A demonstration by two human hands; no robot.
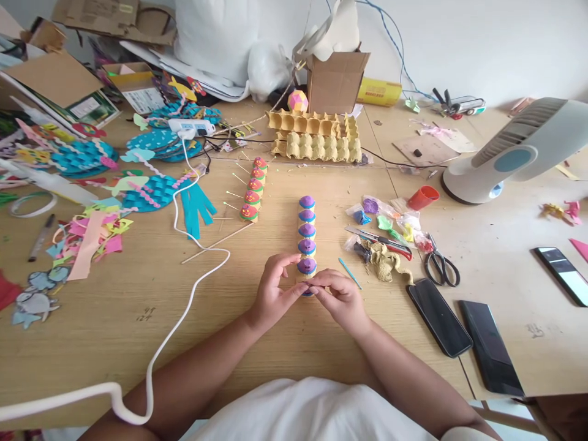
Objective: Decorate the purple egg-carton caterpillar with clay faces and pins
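Observation:
A row of egg-carton cups [307, 230], topped with purple and blue clay, runs away from me at the middle of the table. At its near end my left hand [277, 288] curves round the left side, thumb and fingers apart, its thumb tip touching the nearest cup. My right hand [340, 297] pinches at that same cup from the right. Whatever is between its fingertips is too small to make out. The nearest cup is mostly hidden by both hands. Dark marks show on the purple tops nearest me. A second row with red and green tops [253, 190] stands further left.
Right of the row lie clay bags [371, 205], a cutter [390, 245], scissors [441, 268], a blue stick [350, 273] and phones [440, 317]. A white cable [202, 278] crosses the left side. Behind stand egg cartons [324, 147] and a white fan [509, 153]; paper crafts [151, 193] fill the left.

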